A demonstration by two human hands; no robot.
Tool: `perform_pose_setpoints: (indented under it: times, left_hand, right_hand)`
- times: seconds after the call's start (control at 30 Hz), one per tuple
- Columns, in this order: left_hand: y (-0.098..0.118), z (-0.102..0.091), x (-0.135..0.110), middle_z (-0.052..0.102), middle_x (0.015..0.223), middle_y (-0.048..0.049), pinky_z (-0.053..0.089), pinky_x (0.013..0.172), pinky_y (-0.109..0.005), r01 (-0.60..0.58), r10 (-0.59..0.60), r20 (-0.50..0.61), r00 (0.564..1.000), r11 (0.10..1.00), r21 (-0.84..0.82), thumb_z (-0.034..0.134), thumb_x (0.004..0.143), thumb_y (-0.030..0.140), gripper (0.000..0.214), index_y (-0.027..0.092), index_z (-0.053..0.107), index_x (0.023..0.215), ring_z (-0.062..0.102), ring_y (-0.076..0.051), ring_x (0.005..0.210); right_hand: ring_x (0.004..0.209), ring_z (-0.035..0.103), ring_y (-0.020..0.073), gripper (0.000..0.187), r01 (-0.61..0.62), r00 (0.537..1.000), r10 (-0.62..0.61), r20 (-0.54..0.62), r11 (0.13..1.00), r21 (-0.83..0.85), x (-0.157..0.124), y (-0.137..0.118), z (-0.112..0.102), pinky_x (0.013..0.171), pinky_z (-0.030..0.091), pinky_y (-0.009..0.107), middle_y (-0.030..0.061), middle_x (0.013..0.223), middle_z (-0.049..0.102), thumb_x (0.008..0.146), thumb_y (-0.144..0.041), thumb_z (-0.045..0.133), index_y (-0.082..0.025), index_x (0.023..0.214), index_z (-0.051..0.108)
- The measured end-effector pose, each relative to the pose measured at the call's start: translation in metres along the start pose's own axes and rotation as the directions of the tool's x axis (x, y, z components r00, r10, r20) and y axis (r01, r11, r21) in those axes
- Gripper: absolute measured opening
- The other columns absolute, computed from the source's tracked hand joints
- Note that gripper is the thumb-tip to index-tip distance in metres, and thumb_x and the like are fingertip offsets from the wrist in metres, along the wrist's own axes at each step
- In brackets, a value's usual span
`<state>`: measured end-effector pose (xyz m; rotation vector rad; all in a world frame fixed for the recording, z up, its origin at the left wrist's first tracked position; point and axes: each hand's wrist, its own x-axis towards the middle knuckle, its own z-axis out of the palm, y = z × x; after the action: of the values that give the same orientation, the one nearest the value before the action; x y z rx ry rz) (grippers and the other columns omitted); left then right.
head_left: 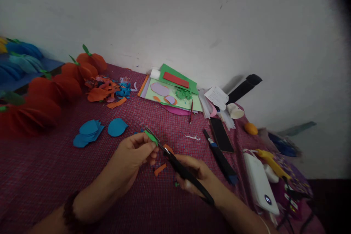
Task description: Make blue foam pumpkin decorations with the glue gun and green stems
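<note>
Between the fingertips of my left hand (137, 151) is a small strip of green paper (150, 137). My right hand (196, 173) grips black-handled scissors (185, 172), whose blades lie along the green strip; whether they are cutting into it I cannot tell. Orange paper scraps (160, 169) lie on the cloth below the blades. Left of my left hand are a single blue paper piece (117, 127) and a small stack of blue paper pieces (88, 133).
Orange paper pumpkins (55, 87) line the left side beside a heap of paper scraps (105, 89). Stacked coloured sheets (175, 84) lie by the wall. Rightward are a pencil (191, 111), a dark phone (221, 135), a black cutter (221, 159) and a white power bank (259, 181).
</note>
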<state>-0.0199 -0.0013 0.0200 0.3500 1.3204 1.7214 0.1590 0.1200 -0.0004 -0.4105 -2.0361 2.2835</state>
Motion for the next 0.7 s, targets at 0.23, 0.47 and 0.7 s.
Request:
perform_pose_setpoints:
  times: [0.23,0.47,0.7]
  left_hand:
    - [0.001,0.000,0.001,0.060,0.057,0.0008,0.044,0.048,-0.021,0.040,-0.040,0.003,0.999,0.998,-0.051,0.069,0.062,0.021,0.011,0.015,0.061,0.058,0.053,-0.009,0.049]
    - [0.010,0.005,-0.002,0.056,0.054,0.0012,0.044,0.045,-0.022,0.011,-0.015,-0.058,0.998,0.998,-0.063,0.074,0.059,0.029,0.021,0.015,0.058,0.054,0.051,-0.009,0.048]
    - [0.008,0.001,0.000,0.057,0.055,0.0011,0.042,0.045,-0.021,-0.004,0.003,-0.027,1.000,1.000,-0.022,0.072,0.061,0.029,0.020,0.016,0.059,0.055,0.051,-0.009,0.047]
  right_hand:
    - [0.057,0.037,0.0072,0.065,-0.005,1.000,0.005,-0.004,0.999,-0.053,-0.001,0.000,-0.001,0.051,0.033,0.020,-0.0037,0.068,0.045,0.077,-0.049,0.071,-0.020,0.132,0.053]
    - [0.056,0.035,0.0062,0.057,0.015,1.000,-0.015,0.000,0.999,-0.050,-0.001,-0.002,0.000,0.048,0.030,0.018,-0.0035,0.070,0.043,0.079,-0.041,0.072,-0.023,0.130,0.055]
    - [0.057,0.034,0.0072,0.060,0.017,1.000,-0.017,0.005,0.998,-0.061,-0.002,0.002,-0.004,0.050,0.031,0.021,-0.0039,0.068,0.041,0.079,-0.046,0.071,-0.022,0.131,0.055]
